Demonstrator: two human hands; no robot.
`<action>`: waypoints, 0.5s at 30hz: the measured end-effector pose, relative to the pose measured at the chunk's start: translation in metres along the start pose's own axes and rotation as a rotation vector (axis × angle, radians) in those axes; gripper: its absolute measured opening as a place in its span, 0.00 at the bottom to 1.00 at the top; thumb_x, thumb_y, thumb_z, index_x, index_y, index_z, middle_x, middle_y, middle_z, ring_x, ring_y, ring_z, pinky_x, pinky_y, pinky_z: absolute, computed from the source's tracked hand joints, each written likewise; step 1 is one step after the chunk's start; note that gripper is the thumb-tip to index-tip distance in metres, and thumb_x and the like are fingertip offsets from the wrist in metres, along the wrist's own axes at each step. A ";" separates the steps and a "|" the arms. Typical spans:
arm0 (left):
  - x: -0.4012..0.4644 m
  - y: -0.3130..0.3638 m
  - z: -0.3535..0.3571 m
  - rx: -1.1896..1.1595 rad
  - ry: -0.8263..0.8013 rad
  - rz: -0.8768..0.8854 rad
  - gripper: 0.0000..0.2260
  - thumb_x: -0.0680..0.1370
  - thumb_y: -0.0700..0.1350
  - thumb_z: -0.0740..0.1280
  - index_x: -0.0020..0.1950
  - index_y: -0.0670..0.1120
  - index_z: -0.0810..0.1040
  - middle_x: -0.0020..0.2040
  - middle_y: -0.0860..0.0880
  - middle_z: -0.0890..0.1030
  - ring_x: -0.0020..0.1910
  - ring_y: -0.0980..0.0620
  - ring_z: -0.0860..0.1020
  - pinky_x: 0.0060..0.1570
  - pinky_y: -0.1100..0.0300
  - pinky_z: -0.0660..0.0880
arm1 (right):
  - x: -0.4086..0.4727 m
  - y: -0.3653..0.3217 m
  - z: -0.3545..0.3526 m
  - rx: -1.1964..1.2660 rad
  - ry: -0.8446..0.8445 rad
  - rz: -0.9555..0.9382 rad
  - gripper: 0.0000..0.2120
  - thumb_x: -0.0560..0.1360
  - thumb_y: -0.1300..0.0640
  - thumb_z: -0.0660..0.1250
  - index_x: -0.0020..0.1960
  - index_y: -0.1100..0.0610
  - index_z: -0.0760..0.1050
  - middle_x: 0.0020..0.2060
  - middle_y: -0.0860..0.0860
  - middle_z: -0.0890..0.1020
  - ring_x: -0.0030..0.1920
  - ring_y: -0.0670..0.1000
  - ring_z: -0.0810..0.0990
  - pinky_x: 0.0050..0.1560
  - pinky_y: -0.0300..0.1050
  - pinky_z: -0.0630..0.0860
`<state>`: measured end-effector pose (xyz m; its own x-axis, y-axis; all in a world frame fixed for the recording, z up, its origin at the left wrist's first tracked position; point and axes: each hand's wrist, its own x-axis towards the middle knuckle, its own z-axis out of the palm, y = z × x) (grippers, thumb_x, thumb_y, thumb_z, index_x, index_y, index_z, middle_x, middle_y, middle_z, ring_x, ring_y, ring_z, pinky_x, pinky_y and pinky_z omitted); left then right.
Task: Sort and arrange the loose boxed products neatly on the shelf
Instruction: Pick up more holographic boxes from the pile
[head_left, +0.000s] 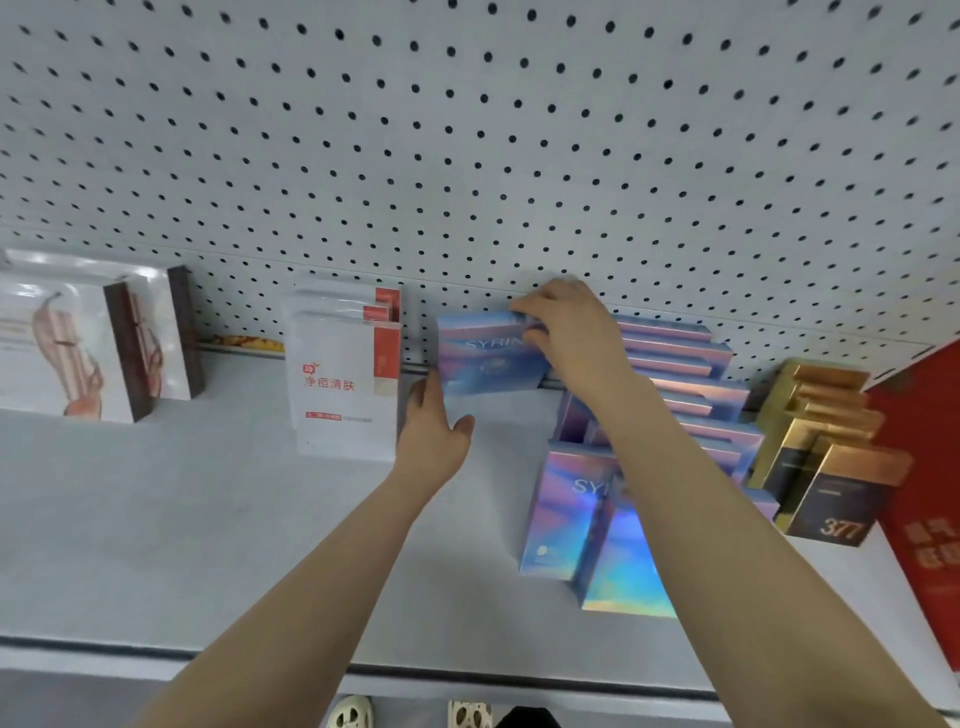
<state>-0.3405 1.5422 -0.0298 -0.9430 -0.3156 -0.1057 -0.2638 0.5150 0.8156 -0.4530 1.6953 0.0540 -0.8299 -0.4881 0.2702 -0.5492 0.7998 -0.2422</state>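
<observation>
A holographic blue box (480, 353) marked SYRIN stands upright near the back of the white shelf (208, 519), against the pegboard. My right hand (569, 332) grips its top right corner from above. My left hand (434, 426) touches the box's lower left edge with straight fingers. Several more holographic blue boxes (675, 364) stand in a loose row to the right, behind my right forearm. Two of them (571, 514) stand nearer the front, slightly askew.
White and red boxes (345, 374) stand left of my hands. Farther left are white boxes with brown spines (93, 343). Gold and black boxes (826, 447) and a large red box (924, 493) stand at the right. Pegboard (467, 130) backs the shelf.
</observation>
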 end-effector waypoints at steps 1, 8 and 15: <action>0.001 0.000 0.001 -0.015 -0.022 0.000 0.32 0.77 0.42 0.67 0.78 0.45 0.57 0.73 0.44 0.66 0.71 0.44 0.67 0.65 0.57 0.64 | 0.000 0.001 -0.001 0.020 -0.006 0.011 0.16 0.73 0.63 0.68 0.60 0.55 0.81 0.51 0.56 0.80 0.56 0.60 0.74 0.52 0.51 0.74; 0.000 0.015 0.008 -0.053 0.122 0.002 0.27 0.76 0.39 0.69 0.72 0.40 0.64 0.70 0.41 0.66 0.65 0.43 0.70 0.51 0.71 0.59 | 0.004 0.010 -0.013 0.135 -0.172 0.069 0.17 0.76 0.60 0.68 0.65 0.55 0.78 0.56 0.57 0.80 0.58 0.59 0.77 0.58 0.46 0.70; 0.003 0.009 0.010 -0.076 0.025 -0.012 0.31 0.77 0.40 0.67 0.77 0.43 0.57 0.73 0.42 0.65 0.68 0.44 0.68 0.58 0.62 0.63 | -0.015 0.000 0.001 -0.098 0.009 0.091 0.21 0.70 0.66 0.69 0.62 0.54 0.79 0.54 0.56 0.79 0.58 0.60 0.72 0.46 0.50 0.77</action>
<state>-0.3472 1.5539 -0.0287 -0.9343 -0.3415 -0.1027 -0.2583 0.4497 0.8550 -0.4408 1.7023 0.0487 -0.8747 -0.4091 0.2597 -0.4591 0.8712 -0.1737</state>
